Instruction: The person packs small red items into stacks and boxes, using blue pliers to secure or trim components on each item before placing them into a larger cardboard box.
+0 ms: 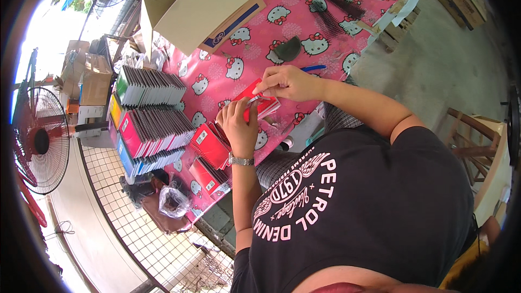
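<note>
A small red notebook (268,106) lies on the pink table under my two hands. My left hand (239,125), with a metal watch at the wrist, closes its thumb and fingers at the notebook's near-left edge. Over the notebook's top edge, my right hand (285,83) pinches its thumb and fingertips together; a small pale or shiny piece shows between the hands, too small to name. Beside my left hand lie a red spiral notebook pile (210,145) and a second red pile (205,176). Past my right hand is a blue pen (313,68).
Tall stacks of spiral notebooks (154,130) in several colours stand at left. An open cardboard box (209,8) sits at the back. Farther right lie a dark green half-round piece (287,49) and black spiral coils (343,5). A fan (40,140) stands far left.
</note>
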Available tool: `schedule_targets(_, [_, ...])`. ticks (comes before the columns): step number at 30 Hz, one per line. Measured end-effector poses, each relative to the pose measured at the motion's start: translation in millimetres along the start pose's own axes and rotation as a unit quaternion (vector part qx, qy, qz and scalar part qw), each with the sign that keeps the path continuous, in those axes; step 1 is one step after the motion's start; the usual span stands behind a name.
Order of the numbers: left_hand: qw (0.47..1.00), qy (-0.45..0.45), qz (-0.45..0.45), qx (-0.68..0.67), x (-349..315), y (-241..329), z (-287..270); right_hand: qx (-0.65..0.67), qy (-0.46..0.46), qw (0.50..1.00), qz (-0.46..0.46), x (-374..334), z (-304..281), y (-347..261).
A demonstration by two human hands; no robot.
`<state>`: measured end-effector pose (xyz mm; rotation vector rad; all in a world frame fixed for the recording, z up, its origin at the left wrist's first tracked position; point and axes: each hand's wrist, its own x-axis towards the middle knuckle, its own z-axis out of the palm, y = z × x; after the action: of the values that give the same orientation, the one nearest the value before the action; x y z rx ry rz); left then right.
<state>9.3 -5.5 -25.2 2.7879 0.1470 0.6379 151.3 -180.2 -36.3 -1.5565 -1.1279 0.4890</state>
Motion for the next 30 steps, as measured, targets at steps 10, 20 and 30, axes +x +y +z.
schedule_targets(10, [0.999,0.032,0.010,0.018,-1,-1,6,-0.054,0.068,0.995,-0.049,-2,5,-5])
schedule_targets(20, [0.999,0.026,0.006,0.020,1,0,5,-0.064,0.077,0.994,-0.047,0,3,-4])
schedule_targets(30, [0.999,0.025,0.007,0.032,3,2,7,-0.017,0.019,0.997,-0.079,1,2,-1])
